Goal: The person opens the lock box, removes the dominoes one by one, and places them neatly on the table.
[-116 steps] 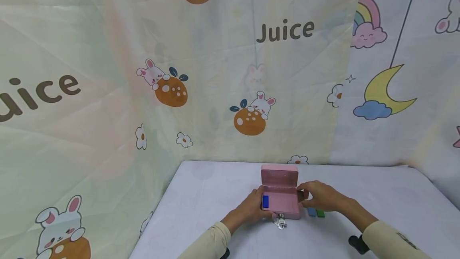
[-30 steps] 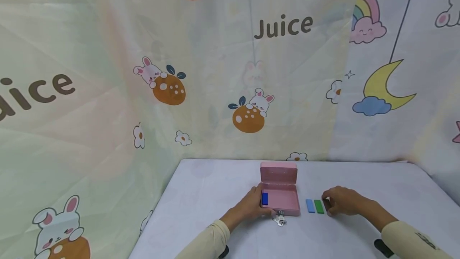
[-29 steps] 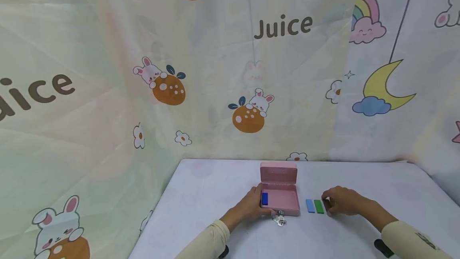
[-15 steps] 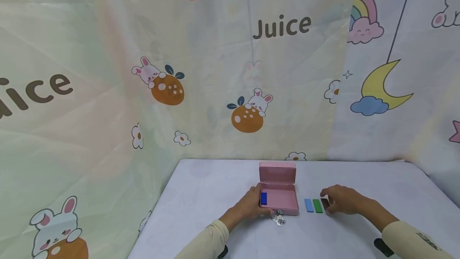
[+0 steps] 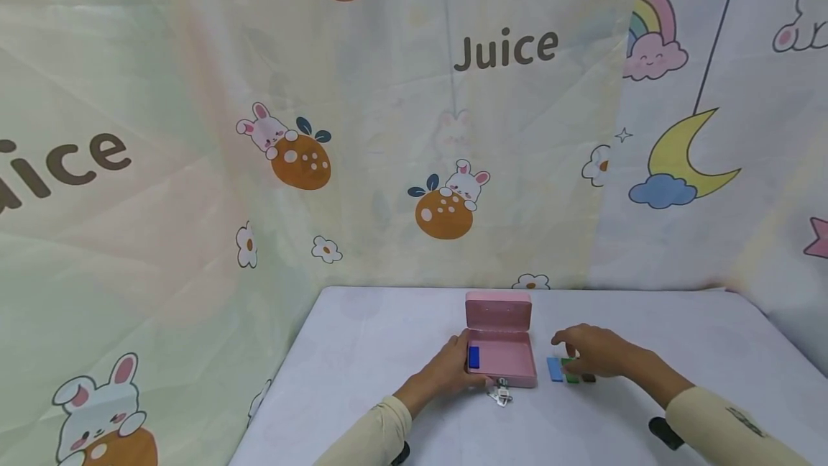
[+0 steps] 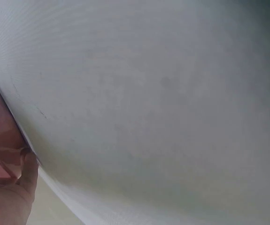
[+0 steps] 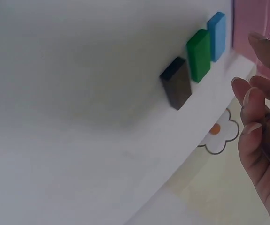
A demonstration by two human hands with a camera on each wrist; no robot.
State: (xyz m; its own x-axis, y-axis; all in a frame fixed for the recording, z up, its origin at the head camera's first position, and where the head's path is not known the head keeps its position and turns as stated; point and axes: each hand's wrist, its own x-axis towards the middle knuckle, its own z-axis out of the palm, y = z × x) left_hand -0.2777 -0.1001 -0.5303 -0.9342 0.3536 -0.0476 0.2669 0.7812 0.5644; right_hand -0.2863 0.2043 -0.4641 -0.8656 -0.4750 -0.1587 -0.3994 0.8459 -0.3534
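A pink metal box [image 5: 507,358] with its lid raised stands on the table; in the left wrist view one side of the box [image 6: 1,124] shows. Inside lies a dark blue block [image 5: 474,357] against the left wall. My left hand [image 5: 449,369] grips the box's left side, thumb at the front. Right of the box, a light blue block [image 7: 217,36], a green block [image 7: 199,56] and a dark brown block [image 7: 178,84] lie in a row. My right hand [image 5: 595,351] hovers over the row, fingers parted and holding nothing, partly hiding the green and brown blocks in the head view.
A silver latch with keys [image 5: 501,394] hangs at the box's front. The white-covered table [image 5: 388,322] reaches back to a printed cloth wall [image 5: 362,164] of rabbits, oranges and flowers.
Earlier my right hand pinched the dark block by the box, then set it down right of the green one. It has since let go and moved left. The left hand stays on the box.
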